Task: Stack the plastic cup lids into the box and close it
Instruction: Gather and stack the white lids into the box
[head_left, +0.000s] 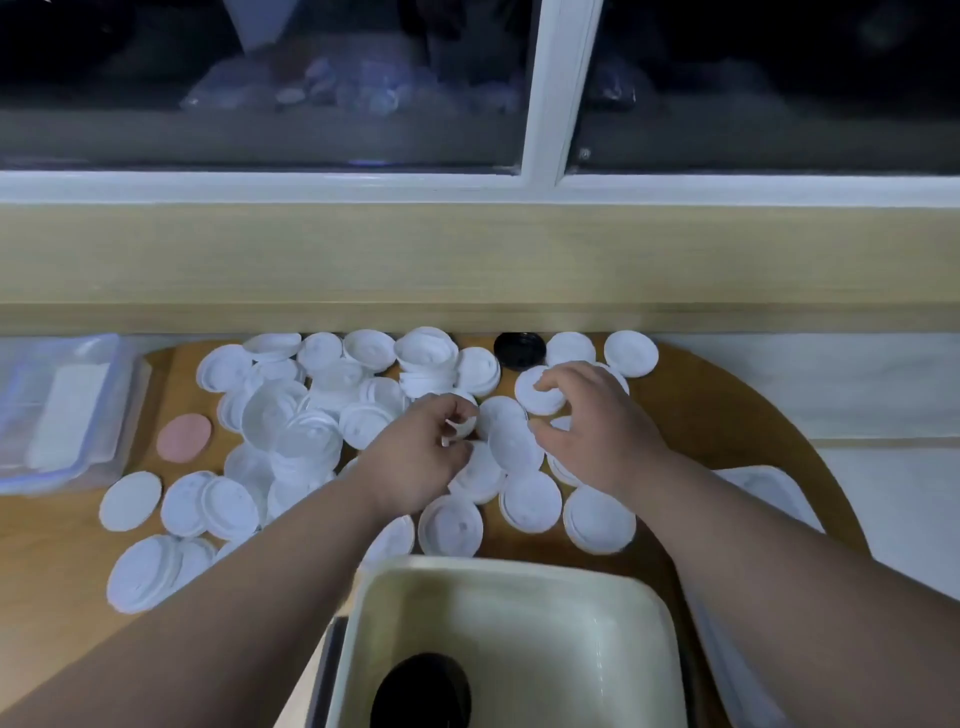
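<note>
Several white plastic cup lids (291, 436) lie scattered and overlapping across a round wooden table (717, 415). My left hand (415, 457) is in the middle of the pile, its fingers curled round a small white lid (464, 425). To the right, my right hand (592, 421) hovers with curved fingers over a white lid (535, 392); thumb and fingertips touch its edges. A cream box (639, 623) stands open at the near edge, with a black lid (421, 691) lying inside it. Another black lid (519, 349) lies at the back, and a pink lid (184, 437) at the left.
A clear plastic container (67, 405) with a blue-edged rim sits at the far left. A pale flat lid or tray (774, 488) shows beyond my right forearm. A wooden ledge (467, 260) and a dark window (260, 78) close off the back.
</note>
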